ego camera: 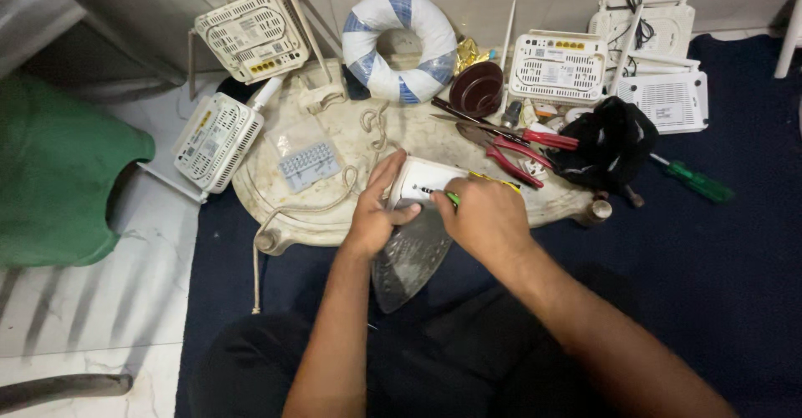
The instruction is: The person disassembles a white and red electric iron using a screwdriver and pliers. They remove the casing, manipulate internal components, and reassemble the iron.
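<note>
On the edge of the low round table, a clothes iron sits with its metal plate facing up toward the person — the left hand is wrapped around its white body, fingers closed on it. The right hand is fisted around a green-handled tool pressed against the iron. Further back there's red pliers, a tape roll, a brown bowl and white routers — plus a green screwdriver on the blue mat.
</note>
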